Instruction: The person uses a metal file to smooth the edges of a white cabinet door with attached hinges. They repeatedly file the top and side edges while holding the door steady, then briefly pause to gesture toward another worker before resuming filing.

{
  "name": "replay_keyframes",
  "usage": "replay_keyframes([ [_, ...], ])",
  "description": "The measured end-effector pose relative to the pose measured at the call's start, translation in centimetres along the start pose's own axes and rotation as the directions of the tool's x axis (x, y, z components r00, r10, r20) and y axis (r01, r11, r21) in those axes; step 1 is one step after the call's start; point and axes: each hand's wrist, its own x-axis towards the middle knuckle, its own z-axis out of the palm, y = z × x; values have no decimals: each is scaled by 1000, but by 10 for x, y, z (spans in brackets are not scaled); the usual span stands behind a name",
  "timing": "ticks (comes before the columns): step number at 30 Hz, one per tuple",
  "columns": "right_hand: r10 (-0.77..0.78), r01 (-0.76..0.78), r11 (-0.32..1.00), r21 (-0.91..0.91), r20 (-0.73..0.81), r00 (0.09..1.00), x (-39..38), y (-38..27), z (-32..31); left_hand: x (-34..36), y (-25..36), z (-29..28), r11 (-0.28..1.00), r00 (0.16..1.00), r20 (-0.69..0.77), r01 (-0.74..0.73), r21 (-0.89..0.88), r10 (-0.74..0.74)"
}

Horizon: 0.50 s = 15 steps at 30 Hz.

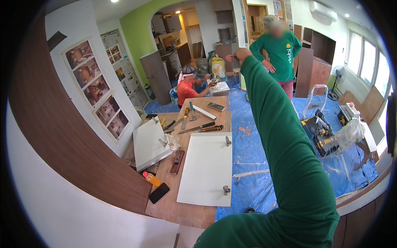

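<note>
My right arm, in a green sleeve, bends at the elbow and stretches up and away. At its end my right hand (242, 54) looks closed, its fingers largely hidden. A greyish flat piece (236, 63) shows right beside it; whether I grip it is unclear. My left hand is out of view. Below, a white cabinet door (204, 169) with two metal hinges lies on a plywood worktop (165, 210). A wooden hand plane (177, 161) rests beside it. Farther up lie a hammer (192, 112), a file (194, 129) and a handsaw (176, 124).
Another white door (151, 144) lies left. An orange drink bottle (151, 178) and a phone (159, 193) sit near the wooden edge. One person in red (188, 89) crouches; another in green (281, 58) stands. Right are a tool case (324, 138) and step ladder (316, 99) on blue sheeting.
</note>
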Motion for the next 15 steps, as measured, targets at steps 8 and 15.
replay_keyframes([
  [8, 90, -76, 881, 467, -8, 996, 4, 9, 10, 0, -1, -3, 1000, 1000, 13, 18, -22, -17],
  [15, 93, -67, 812, 580, -14, 996, -14, -12, -2, -6, -6, -5, 998, 1000, 9, 29, -50, -29],
])
